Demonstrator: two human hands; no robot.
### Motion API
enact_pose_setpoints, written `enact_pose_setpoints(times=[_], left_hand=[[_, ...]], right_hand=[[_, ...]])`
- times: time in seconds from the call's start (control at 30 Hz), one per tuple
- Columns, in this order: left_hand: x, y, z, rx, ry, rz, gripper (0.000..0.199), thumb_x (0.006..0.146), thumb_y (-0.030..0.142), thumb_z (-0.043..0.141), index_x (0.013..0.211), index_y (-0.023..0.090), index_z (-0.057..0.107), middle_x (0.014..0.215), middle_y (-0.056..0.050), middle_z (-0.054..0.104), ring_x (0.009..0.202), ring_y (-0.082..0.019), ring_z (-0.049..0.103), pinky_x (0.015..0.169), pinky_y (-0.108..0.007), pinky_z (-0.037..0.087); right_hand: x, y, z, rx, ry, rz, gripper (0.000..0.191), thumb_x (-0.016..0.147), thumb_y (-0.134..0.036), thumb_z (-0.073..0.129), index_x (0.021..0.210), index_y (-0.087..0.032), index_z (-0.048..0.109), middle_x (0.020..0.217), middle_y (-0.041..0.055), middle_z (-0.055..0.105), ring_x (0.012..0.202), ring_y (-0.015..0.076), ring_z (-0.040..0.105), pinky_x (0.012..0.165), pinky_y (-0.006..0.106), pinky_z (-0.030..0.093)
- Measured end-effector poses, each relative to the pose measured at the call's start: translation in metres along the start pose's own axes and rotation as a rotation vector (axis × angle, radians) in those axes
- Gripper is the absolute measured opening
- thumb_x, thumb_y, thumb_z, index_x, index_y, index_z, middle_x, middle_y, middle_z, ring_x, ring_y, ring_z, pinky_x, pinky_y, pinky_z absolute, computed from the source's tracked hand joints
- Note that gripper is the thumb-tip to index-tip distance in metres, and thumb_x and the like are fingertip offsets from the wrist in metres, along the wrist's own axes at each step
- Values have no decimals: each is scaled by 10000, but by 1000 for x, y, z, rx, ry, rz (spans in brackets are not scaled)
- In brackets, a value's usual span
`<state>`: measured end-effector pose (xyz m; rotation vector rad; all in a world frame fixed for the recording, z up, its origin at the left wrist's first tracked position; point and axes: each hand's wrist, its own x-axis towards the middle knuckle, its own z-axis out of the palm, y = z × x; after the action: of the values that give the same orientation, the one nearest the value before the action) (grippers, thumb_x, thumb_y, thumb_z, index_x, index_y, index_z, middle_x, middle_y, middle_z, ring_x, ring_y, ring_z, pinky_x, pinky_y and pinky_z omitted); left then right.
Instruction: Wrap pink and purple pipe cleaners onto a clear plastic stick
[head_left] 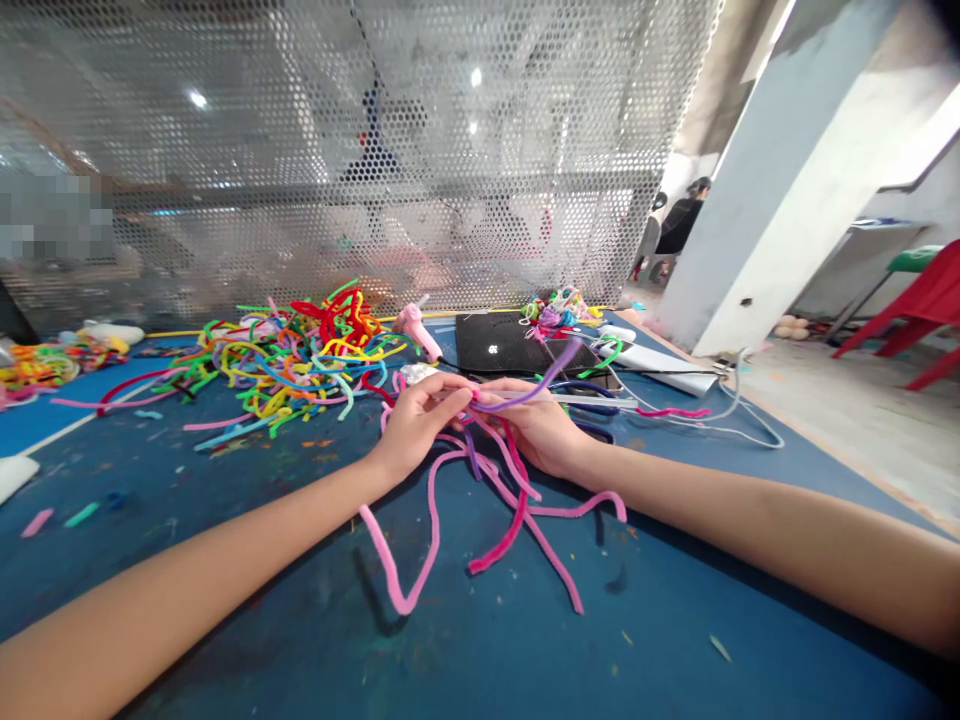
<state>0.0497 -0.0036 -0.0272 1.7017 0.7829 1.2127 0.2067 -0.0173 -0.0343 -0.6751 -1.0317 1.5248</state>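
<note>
both hands closed on the work, just above the surface [262, 620]. left hand [412, 425]: thumb and fingertips pinch a bundle of fuzzy stems [433, 520] near its top. right hand [551, 430]: fingers curled in on the same spot from the other side. exact right fingertip contact is hidden, can't tell.

bundle sits centre, between my hands. light pink lengths hang down and splay toward me, one with a sharp v-bend. crimson stem [519, 515] curves down among them. purple stem [559, 370] sweeps up past my right fingers. pale strip [600, 401] sticks out beyond the right hand, near the dark mat [487, 350].

handling, my read: near weightless, soft fuzz outside, probably a thin wire core since the curves stand on their own. takes a bend easily, springs little. fuzz should grip skin fine, not slippery. hard to break, easy to kink or mat if squeezed. best hold is tight at the gathered top, tip pinch both sides. grabbing a loose tail would just swing or bend it. tails look prone to snagging each other.

nearby: mixed stem pile [300, 350] on the left, pink tool [420, 330] just past my hands, white case [660, 368] on the right.
</note>
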Motion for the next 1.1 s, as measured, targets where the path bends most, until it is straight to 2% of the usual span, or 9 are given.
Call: enact_pose_setpoints(times=[0.13,0.23,0.37,0.5,0.6,0.77,0.9,1.0,1.1], left_hand=[[2,-3,-1,-46,-8,-66,217,709,340,699,782,153,616,695,9,606,595,-99,555,571,-206,468],[3,-6,-1,-50,-4,-60,249,683,309,727,842,152,616,805,-16,640,700,-124,598,647,-230,488],[2,-5,1,-6,28,-25,269,716,319,704,893,148,595,922,-42,634,813,-147,606,709,-246,496],[-1,-2,4,64,-17,-30,256,772,343,645,928,148,590,925,-42,630,792,-140,606,696,-240,495],[0,-3,3,79,-36,-44,261,779,336,637,953,146,598,945,-49,638,792,-141,609,719,-248,492],[2,-7,-1,24,3,-55,250,732,304,680,902,140,598,919,-52,649,799,-152,615,722,-259,491],[1,-6,0,94,-13,-51,202,737,296,666,849,144,596,814,-32,640,708,-144,606,674,-261,491],[-1,-5,1,160,-38,-4,158,763,279,636,851,162,577,841,-22,627,764,-147,607,703,-259,483],[-2,-8,1,217,-50,17,143,783,276,615,851,176,539,821,-6,598,787,-145,593,718,-259,470]], right_hand=[[-1,0,-1,-88,14,-35,218,558,-250,802,741,-161,724,695,7,678,611,106,585,620,256,443],[0,1,-3,-141,11,-81,210,573,-270,788,740,-160,725,675,6,664,602,104,560,608,257,429],[1,3,-5,-239,18,-140,176,607,-303,760,693,-156,715,648,0,640,568,93,508,570,247,394],[0,2,-7,-259,37,-164,159,621,-297,746,619,-153,679,603,-9,603,567,93,488,549,236,361],[0,2,-7,-255,36,-137,182,620,-318,746,641,-151,678,598,-13,588,548,86,468,522,229,338],[1,3,-6,-291,16,-131,212,597,-327,761,699,-150,704,727,26,654,657,125,548,621,259,406],[0,3,-5,-290,5,-103,219,581,-321,773,687,-146,695,719,28,656,679,136,570,670,276,423],[1,3,-5,-308,8,-106,220,591,-329,769,666,-145,675,637,-5,610,590,96,513,596,243,393],[2,4,-6,-340,40,-139,266,635,-387,735,613,-141,635,555,-33,530,506,63,416,495,218,313]])
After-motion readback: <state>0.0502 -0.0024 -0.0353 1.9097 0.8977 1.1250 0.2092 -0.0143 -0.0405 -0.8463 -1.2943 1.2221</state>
